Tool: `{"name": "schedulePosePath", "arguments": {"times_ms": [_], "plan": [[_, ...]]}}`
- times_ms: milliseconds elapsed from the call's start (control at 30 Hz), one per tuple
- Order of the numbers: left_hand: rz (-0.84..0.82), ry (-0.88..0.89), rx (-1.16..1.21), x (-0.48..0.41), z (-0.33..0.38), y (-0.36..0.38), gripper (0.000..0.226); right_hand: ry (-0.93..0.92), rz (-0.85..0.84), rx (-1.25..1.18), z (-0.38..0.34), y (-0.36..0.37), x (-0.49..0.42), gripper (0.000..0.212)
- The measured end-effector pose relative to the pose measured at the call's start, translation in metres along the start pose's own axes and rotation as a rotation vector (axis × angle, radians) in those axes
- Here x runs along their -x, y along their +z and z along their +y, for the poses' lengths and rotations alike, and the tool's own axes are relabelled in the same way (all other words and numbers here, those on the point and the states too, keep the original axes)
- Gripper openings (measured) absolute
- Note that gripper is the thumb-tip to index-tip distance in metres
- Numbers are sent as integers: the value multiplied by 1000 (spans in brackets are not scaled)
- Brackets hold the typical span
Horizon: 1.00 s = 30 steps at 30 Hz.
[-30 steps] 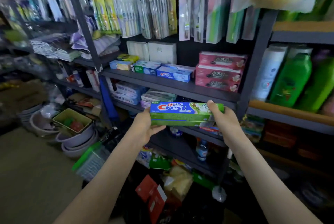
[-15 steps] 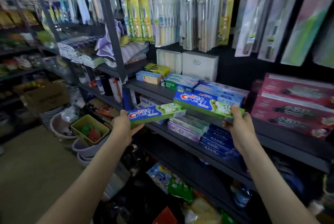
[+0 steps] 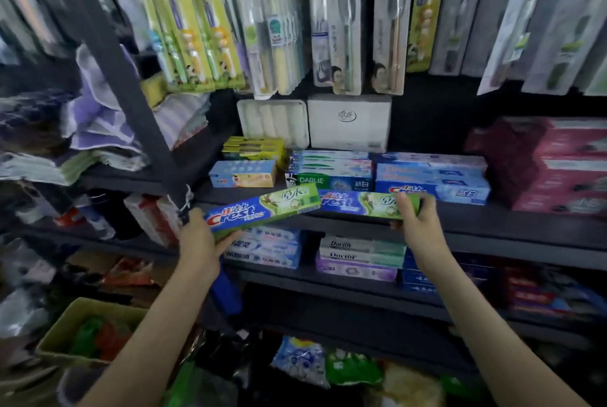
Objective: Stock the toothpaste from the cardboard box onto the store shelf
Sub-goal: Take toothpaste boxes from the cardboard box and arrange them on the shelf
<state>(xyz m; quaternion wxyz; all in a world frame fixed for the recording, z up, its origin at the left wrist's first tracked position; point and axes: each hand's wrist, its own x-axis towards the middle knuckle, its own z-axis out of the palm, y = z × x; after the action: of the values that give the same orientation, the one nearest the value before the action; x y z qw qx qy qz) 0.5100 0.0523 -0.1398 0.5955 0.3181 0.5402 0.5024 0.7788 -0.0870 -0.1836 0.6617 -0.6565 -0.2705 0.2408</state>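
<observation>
Through my head camera, my left hand (image 3: 199, 242) grips the left Crest box (image 3: 262, 209) by its near end, below and to the left of the Darlie box (image 3: 328, 181). My thumb (image 3: 230, 237) curls under the carton's lower edge. My other fingers are hidden behind the carton, so I cannot tell how they lie. The carton is in the air and tilted, its far end rising toward the Darlie box and overlapping the left end of the second carton.

My right hand (image 3: 418, 226) holds the right Crest box (image 3: 364, 204) at its right end, directly in front of the Darlie box. One finger (image 3: 403, 206) lies across the carton's front face and a fingertip shows under its lower edge, so the end is pinched between them. The carton lies level along the front edge of the shelf (image 3: 492, 226). I cannot tell whether it rests there or hangs just above.

Just right of the Darlie box sits a stack of blue cartons (image 3: 433, 176), and further right are pink cartons (image 3: 558, 170). Above the Darlie box hang toothbrush packs (image 3: 203, 29). Left of it, a dark upright post (image 3: 131, 94) crosses the view.
</observation>
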Motion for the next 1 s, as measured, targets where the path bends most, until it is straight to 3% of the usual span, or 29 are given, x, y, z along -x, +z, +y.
{"name": "schedulePosePath", "arguments": {"times_ms": [200,533,633,733,1000], "plan": [[-151,-125,-37,-20,-3,33,27,13,26,3,-1,4,14,28],[-313,-170,-29,16,-45,90,30,-108,220,200,1,-97,3,20],[-348,-144,-31,23,-55,101,29,-75,144,436,7,-125,-21,24],[-422,-61,-85,28,-68,114,31,-21,135,803,14,-141,-44,43],[-424,145,-175,32,-97,128,27,-112,203,780,31,-135,-65,53]]}}
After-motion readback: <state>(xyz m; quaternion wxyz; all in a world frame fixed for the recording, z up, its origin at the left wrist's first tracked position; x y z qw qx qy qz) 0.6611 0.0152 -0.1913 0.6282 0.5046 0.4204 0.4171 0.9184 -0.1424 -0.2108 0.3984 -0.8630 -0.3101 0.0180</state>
